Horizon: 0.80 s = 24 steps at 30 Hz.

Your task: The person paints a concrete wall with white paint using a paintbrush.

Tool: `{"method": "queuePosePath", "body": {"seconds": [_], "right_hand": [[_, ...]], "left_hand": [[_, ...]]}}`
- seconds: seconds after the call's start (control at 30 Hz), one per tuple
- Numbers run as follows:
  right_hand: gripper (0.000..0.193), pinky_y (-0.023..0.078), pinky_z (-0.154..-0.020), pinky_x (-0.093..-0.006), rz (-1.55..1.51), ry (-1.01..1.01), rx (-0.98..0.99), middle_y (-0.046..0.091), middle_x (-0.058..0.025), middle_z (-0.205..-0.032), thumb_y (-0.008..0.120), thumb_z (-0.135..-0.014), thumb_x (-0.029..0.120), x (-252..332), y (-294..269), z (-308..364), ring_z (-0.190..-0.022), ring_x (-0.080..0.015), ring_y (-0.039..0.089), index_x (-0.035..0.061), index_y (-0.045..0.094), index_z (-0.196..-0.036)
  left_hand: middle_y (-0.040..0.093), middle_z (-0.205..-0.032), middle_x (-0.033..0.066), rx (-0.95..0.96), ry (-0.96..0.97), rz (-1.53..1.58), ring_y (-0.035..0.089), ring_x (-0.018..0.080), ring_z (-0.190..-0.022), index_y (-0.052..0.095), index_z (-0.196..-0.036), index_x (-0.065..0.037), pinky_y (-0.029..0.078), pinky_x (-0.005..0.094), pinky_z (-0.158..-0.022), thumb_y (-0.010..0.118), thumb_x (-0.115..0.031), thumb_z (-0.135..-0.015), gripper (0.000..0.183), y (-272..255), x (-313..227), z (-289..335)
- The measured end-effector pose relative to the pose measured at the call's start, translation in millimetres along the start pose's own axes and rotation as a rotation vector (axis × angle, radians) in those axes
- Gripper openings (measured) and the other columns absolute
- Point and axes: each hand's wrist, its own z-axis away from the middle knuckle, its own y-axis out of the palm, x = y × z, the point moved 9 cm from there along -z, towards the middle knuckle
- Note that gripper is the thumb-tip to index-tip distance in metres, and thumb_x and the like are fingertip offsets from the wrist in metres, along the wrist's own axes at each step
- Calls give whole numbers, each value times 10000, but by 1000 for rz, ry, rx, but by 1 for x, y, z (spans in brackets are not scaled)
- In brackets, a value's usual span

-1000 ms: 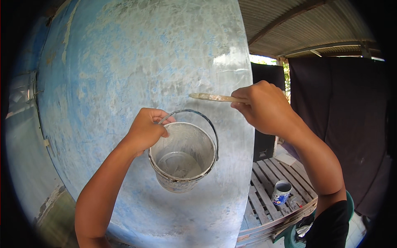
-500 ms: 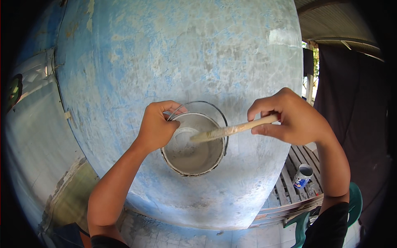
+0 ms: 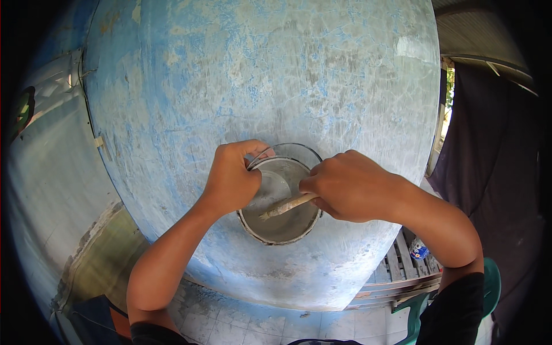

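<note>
A small round bucket (image 3: pixel 280 239) with a thin wire handle hangs from my left hand (image 3: pixel 233 177), whose fingers grip its upper left rim. Inside lies a grey, paste-like mix (image 3: pixel 290 225). My right hand (image 3: pixel 353 187) is closed on the wooden handle of a paintbrush (image 3: pixel 286 205). The brush slants down to the left, its grey-coated bristles inside the bucket at the mix; whether they dip below the surface I cannot tell. My right fingers cover the handle's upper end and part of the bucket's right rim.
A blue wall (image 3: pixel 276 75) with worn, grey-streaked paint stands just beyond the bucket. At the lower right are a slatted wooden bench (image 3: pixel 397 261), a blue-and-white can (image 3: pixel 418 249) and a green plastic chair (image 3: pixel 490 287). A dark curtain (image 3: pixel 494 155) hangs at the right.
My right hand has moved left and down, bringing the brush from over the bucket's right side deeper into it. My left hand still holds the rim; the view has shifted slightly.
</note>
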Motion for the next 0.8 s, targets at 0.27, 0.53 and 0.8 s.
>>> {"method": "queuePosePath", "body": {"seconds": [0.27,0.53,0.8], "right_hand": [[83,535,-540,-375,207,-105,-60,713,-112,-704,700,-769,54,15,22,-10,-683,-275,732,69,721,-690],[78,563,-610,-379,213,-92,100,697,-85,-776,669,-792,72,14,51,-12,-774,-268,729,81,724,-738],[64,565,-622,-387,190,-63,100,704,-85,-798,671,-797,71,11,51,-7,-800,-269,730,77,725,-763]], "left_hand": [[751,-978,123,-58,126,6,670,107,-770,729,-1059,28,530,270,-637,520,209,-763,405,7,-10,12],[757,-981,137,-20,105,-15,687,131,-778,730,-1065,30,544,282,-651,525,199,-768,399,13,-10,13],[751,-982,118,18,25,-10,671,121,-777,731,-1062,27,536,274,-662,518,204,-753,416,18,-5,9]]}}
